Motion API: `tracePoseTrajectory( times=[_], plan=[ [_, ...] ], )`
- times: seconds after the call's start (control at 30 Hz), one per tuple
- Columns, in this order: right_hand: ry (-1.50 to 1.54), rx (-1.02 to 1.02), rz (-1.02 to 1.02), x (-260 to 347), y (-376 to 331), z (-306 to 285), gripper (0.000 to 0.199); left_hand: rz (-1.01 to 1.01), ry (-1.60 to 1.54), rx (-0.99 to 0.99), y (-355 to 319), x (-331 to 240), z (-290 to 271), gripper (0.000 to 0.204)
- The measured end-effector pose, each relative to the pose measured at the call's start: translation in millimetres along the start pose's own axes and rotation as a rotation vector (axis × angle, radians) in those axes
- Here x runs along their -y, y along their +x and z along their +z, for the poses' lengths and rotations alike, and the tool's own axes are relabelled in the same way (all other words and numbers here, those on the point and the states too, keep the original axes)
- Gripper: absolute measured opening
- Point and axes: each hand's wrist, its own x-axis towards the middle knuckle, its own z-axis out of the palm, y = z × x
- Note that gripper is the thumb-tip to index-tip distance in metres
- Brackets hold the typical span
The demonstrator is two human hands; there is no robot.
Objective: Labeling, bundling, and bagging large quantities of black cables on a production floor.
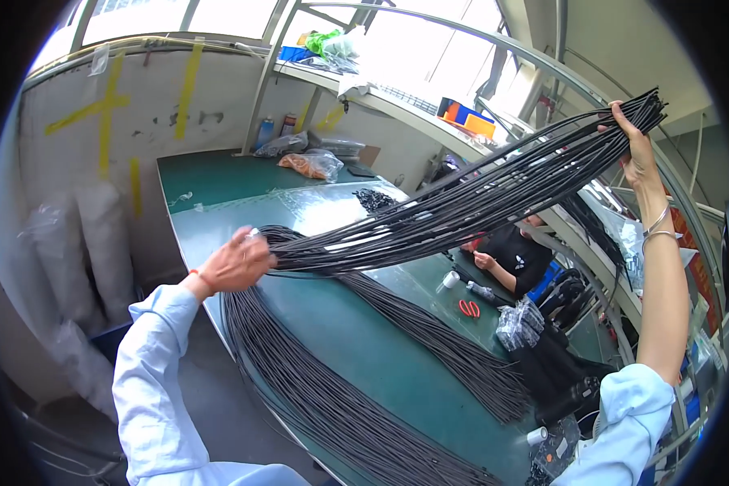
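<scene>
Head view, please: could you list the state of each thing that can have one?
Bundle of black cords: lifted off the table, stretched between both hands.
Left hand: closed in a grip on one end of the bundle.
Right hand: raised high, closed on the other end.
Loose black cords: lying flat on the green table, one end hanging over its edge.
Red scissors: lying on the table; open or closed, too small to tell.
</scene>
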Motion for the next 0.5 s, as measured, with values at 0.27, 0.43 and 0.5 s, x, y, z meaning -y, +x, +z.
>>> tracePoseTrajectory(
  times=[0.27, 0.43, 0.5],
  plan=[
    [-0.018, 0.084, 0.109, 5.7, -30.4, -16.6, 0.03, -0.384, -1.249, 0.68, 98.9, -13.4, 0.0, 0.046],
    [-0.08, 0.049, 0.226, -35.2, -93.3, -70.8, 0.024, -0.476, -1.018, 0.797, 58.6, 35.8, 26.1, 0.037],
    [-0.051, -0.001, 0.246, -54.9, -102.4, -71.3, 0.023, -0.456, -1.003, 0.829, 64.4, 15.8, 25.0, 0.036]
  ],
)
